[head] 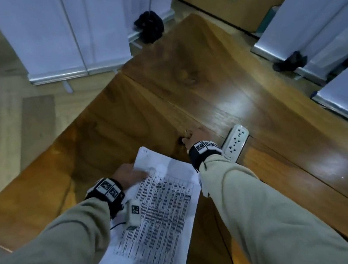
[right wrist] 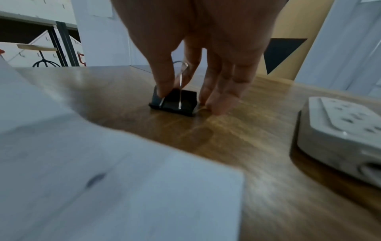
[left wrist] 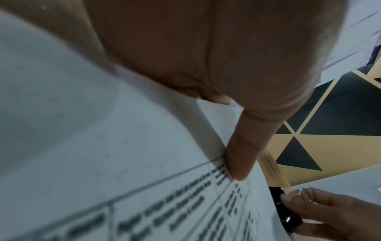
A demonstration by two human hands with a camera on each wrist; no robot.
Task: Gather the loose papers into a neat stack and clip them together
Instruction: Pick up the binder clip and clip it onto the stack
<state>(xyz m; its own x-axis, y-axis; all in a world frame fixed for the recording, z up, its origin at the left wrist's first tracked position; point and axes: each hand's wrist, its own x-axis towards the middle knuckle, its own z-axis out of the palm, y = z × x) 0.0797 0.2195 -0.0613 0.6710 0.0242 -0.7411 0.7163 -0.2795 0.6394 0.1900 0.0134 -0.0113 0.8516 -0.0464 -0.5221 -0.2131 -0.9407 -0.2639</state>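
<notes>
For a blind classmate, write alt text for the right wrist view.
The right hand pinches a black metal binder clip on the brown wooden table, between white printed papers and a white power strip.

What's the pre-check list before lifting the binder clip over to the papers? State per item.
1. Right hand has the binder clip pinched: ok, thumb and finger on the wire handle and body.
2. Clip off the table: not ok, its body sits on the wood.
3. Left hand pins the papers: ok, its fingertip presses the top sheet.
4. Edges squared: cannot tell, sheets blurred and partly under the sleeves.
5. Path from clip to paper corner free: ok, bare wood between them; the power strip lies to the other side.
6. Clip mouth open: cannot tell.
</notes>
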